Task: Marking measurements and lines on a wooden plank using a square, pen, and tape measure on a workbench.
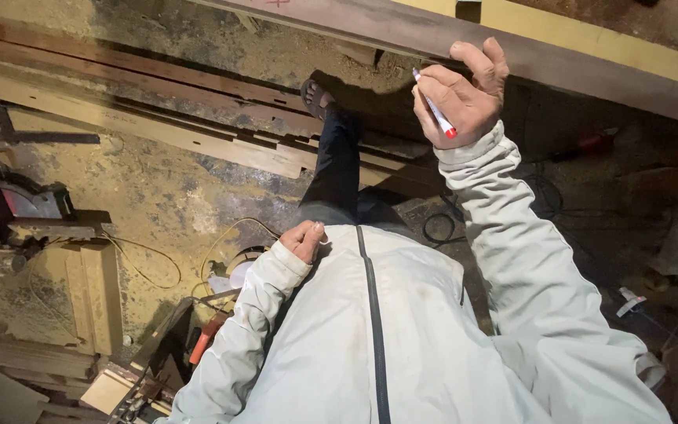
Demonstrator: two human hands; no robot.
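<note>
Head view, looking steeply down over the person's own pale jacket (402, 338) to a dusty floor.

Right hand (461, 94): raised to the upper right, fingers curled tight around a pen (435, 110). White barrel, red cap end pointing down toward the wrist; the tip end sticks up out of the fist, between thumb and forefinger. The tip sits right at the lower edge of a long dark board (559, 63) that runs slantwise across the top of the view. Fingertips touch or nearly touch that board's edge; cannot tell whether the tip itself makes contact.

Left hand (304, 238): drawn in against the chest, at the jacket's upper edge, fingers folded into a loose fist. Nothing visible inside it; cannot tell if it holds anything.

Below: one leg in dark trousers (336, 169), foot in a sandal (314, 96) near a stack of long planks (158, 126) lying on the floor. A power saw (29, 202) sits far left, well apart from both hands. A thin cord (151, 259) loops across the sawdust beside it.
</note>
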